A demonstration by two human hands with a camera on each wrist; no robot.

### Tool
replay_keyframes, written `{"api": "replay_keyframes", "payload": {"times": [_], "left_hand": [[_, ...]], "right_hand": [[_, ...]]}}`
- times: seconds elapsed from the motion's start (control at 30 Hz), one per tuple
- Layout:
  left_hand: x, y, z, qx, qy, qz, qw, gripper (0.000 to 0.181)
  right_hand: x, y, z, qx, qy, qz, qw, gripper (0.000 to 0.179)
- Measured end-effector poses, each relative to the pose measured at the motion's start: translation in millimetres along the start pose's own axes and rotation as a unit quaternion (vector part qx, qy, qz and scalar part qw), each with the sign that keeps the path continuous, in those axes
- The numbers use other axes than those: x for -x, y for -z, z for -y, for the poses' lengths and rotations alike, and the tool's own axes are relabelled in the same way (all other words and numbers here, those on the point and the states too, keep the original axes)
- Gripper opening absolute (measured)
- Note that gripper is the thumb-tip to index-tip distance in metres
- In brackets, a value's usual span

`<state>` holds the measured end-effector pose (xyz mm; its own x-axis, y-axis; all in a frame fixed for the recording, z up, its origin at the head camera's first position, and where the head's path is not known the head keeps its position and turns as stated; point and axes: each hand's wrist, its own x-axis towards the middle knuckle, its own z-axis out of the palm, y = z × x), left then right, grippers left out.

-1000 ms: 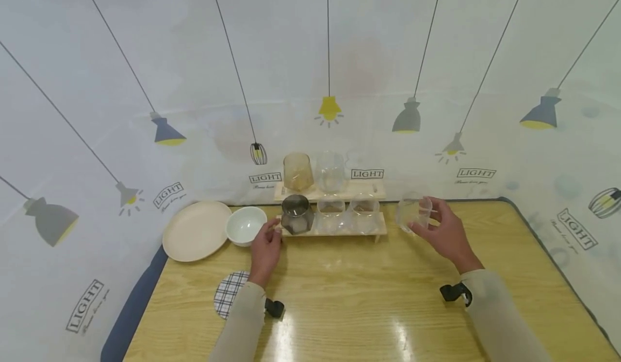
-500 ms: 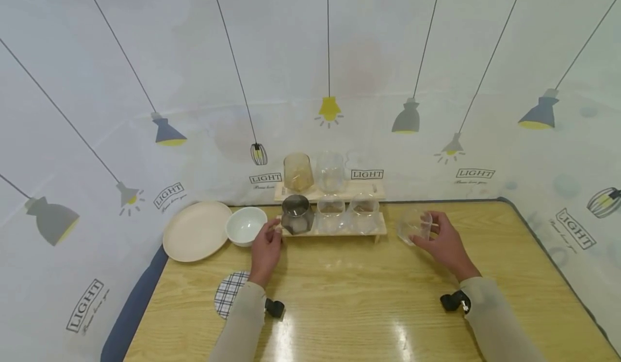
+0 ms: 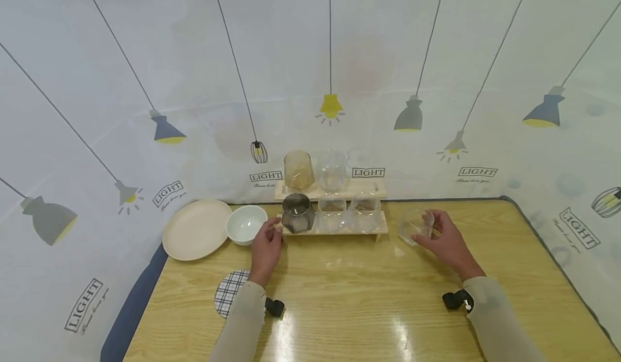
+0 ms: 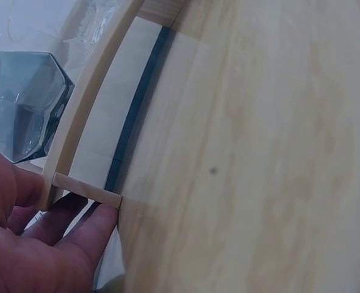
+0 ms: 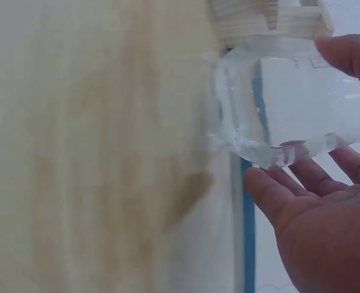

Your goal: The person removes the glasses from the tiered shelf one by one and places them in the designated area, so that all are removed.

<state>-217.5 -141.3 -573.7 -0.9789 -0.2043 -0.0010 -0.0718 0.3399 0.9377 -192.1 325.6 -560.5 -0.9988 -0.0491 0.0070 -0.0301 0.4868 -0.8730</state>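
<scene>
My right hand [image 3: 450,246] grips a clear glass [image 3: 413,228] just right of the two-tier wooden rack [image 3: 366,190]. In the right wrist view, the thumb lies on one side of the faceted clear glass [image 5: 302,104] and the fingers on the other, its base close over the table. My left hand [image 3: 267,248] holds the rack's left end. The left wrist view shows thumb and fingers pinching the wood around the end leg [image 4: 88,189]. A smoky grey glass [image 3: 297,216] and two clear glasses [image 3: 331,216] stand on the lower tier; an amber glass [image 3: 298,172] and a clear one [image 3: 331,173] stand above.
Left of the rack are a pale bowl [image 3: 246,225] and a large beige plate [image 3: 196,231]. A checked round coaster [image 3: 228,294] lies partly under the left forearm. A printed wall cloth [image 3: 194,108] rises behind the wooden table [image 3: 349,292].
My right hand has lowered the clear glass to the tabletop beside the rack, mostly in the first half second. The left hand keeps its place at the rack's end.
</scene>
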Motion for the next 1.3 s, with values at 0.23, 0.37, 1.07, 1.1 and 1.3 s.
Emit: {"api": "replay_keyframes", "payload": {"times": [0.23, 0.37, 1.07, 1.1, 1.3], "left_hand": [[0.2, -0.1, 1.3, -0.006, -0.008, -0.006, 0.9999, 0.033], [0.5, 1.0, 0.7, -0.004, -0.006, -0.003, 1.0000, 0.033], [0.9, -1.3, -3.4, -0.011, -0.002, -0.013, 0.9999, 0.032], [0.5, -1.1, -3.7, -0.010, -0.004, -0.014, 0.9998, 0.032], [-1.3, 0.3, -2.6, -0.010, 0.001, -0.007, 0.9999, 0.033]], "right_hand": [[-4.3, 9, 22, 0.003, 0.020, -0.016, 0.9997, 0.087], [-6.5, 14, 40, 0.008, 0.034, -0.029, 0.9990, 0.082], [-51.4, -23, 123, -0.037, 0.126, -0.051, 0.9900, 0.066], [-54.9, -26, 126, -0.040, 0.126, -0.049, 0.9899, 0.066], [-77.3, -46, 147, -0.053, 0.141, -0.025, 0.9882, 0.065]]}}
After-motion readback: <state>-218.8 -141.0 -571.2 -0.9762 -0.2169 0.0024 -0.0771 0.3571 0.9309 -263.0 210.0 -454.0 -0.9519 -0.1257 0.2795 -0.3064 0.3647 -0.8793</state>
